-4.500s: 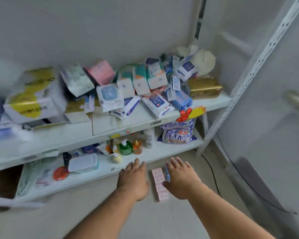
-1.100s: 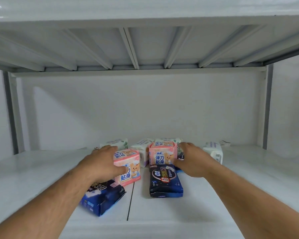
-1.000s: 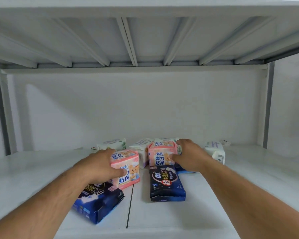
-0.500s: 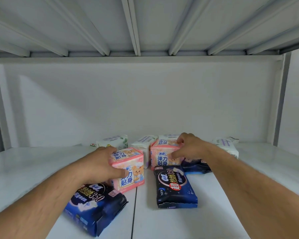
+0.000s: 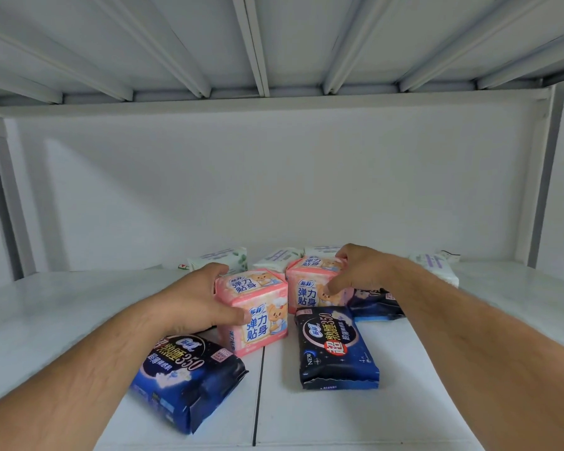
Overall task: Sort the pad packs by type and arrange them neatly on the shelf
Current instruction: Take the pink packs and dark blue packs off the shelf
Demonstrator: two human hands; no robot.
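Hands are gripping both pink packs: your left hand (image 5: 196,301) is clasping the near pink pack (image 5: 258,314), while your right hand (image 5: 355,275) is pinching the far pink pack (image 5: 310,288) just behind and right of it.

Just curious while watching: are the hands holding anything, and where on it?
Yes. The left hand grips the nearer pink pack by its left side and front face; the right hand grips the farther pink pack by its top right corner.
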